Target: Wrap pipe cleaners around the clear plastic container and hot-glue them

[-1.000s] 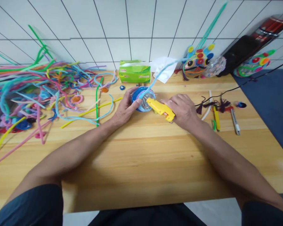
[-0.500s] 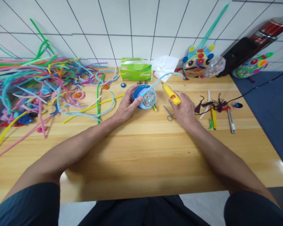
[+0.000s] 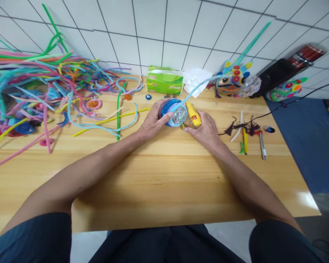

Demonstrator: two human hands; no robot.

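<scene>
My left hand (image 3: pixel 152 122) is wrapped round a clear plastic bottle (image 3: pixel 178 116) whose sides are wound with blue pipe cleaner. Its see-through, ribbed end faces up toward me. From the bottle's rim a loose light-blue pipe cleaner (image 3: pixel 195 90) stretches up and to the right. In my right hand (image 3: pixel 207 128) is a yellow hot glue gun (image 3: pixel 193 114). The gun's front end is right beside the bottle's right edge; whether the tip touches it I cannot tell. My right thumb reaches toward the bottle's lower edge. The scissors are hidden by my right hand.
Tangled pipe cleaners (image 3: pixel 57 78) spread over the left side. A green tissue pack (image 3: pixel 164 81) and white paper (image 3: pixel 197 81) lie at the wall. Decorated bottles (image 3: pixel 231 82) and a dark-red flask (image 3: pixel 293 64) stand back right. A utility knife (image 3: pixel 262 146) and black cord (image 3: pixel 296 99) are right.
My right hand has brought the glue gun left, up against the bottle's side, and now covers the scissors. My left hand keeps its hold on the bottle. The camera view has shifted slightly.
</scene>
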